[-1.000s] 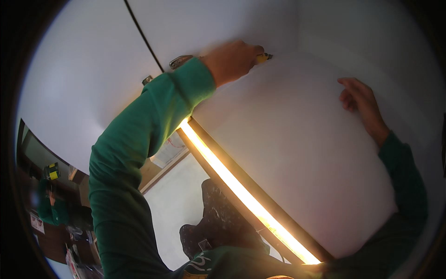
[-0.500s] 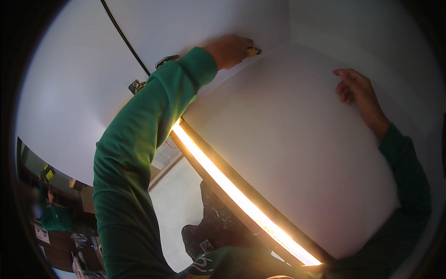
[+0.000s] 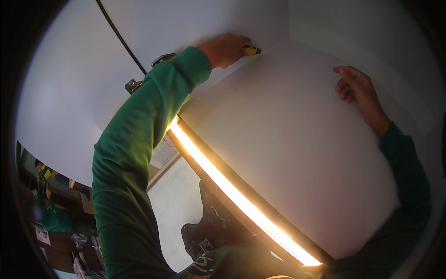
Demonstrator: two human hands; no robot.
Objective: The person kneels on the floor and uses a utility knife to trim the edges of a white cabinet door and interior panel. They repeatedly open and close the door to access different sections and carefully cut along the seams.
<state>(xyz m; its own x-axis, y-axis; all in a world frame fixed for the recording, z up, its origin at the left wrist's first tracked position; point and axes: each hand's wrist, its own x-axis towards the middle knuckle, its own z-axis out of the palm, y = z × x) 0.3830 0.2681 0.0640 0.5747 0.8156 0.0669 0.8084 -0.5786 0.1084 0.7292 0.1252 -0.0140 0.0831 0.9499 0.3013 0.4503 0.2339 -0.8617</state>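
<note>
My left hand [image 3: 225, 49] reaches up in a green sleeve and is closed around a small yellow and black tool [image 3: 251, 51], its tip at the top edge of a large white panel [image 3: 288, 149]. My right hand [image 3: 357, 88] rests with curled fingers against the panel's upper right face and holds nothing. The panel tilts across the middle of the view, under a white ceiling [image 3: 200, 18].
A bright strip light [image 3: 232, 195] in a dark frame runs along the panel's lower edge. A black cable [image 3: 121, 39] and two metal brackets [image 3: 160, 59] sit on the white surface at the left. A cluttered room [image 3: 51, 209] shows far below at the lower left.
The view has shifted, and the panel and both hands sit slightly higher and further right in the picture. My left hand stays at the panel's top edge with the tool.
</note>
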